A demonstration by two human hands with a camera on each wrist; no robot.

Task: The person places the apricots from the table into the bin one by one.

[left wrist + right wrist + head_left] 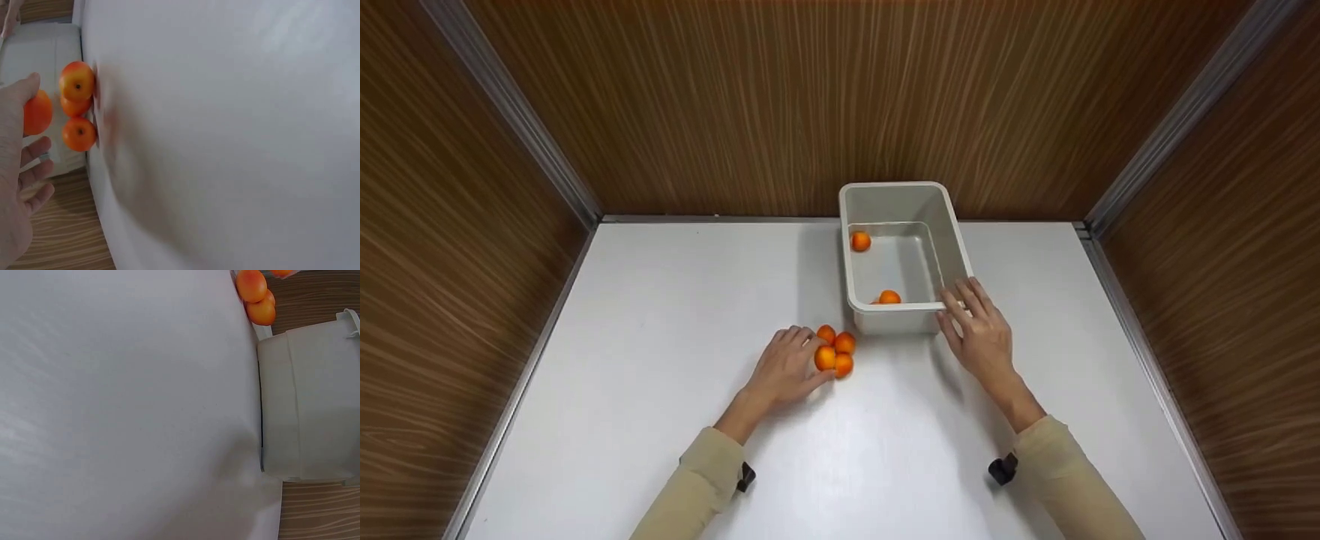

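Observation:
Several small oranges (844, 345) lie in a tight cluster on the white table (660, 337), just in front of a grey plastic bin (952, 247). My left hand (791, 364) is at the cluster's left side. Its thumb and fingers hold one orange (825, 358), seen in the left wrist view as the orange (38, 112) under the thumb, with the other oranges (77, 82) beside it. My right hand (979, 330) rests with straight fingers on the bin's near right corner. Two oranges (860, 241) lie inside the bin. The right wrist view shows the bin's wall (309, 405) and the cluster of oranges (253, 287), not the hand.
Wood-grain walls (780, 105) close in the table at the back and both sides, with metal strips (517, 112) in the corners. The bin stands against the back wall, right of centre. Bare table surface spreads to the left and along the near edge.

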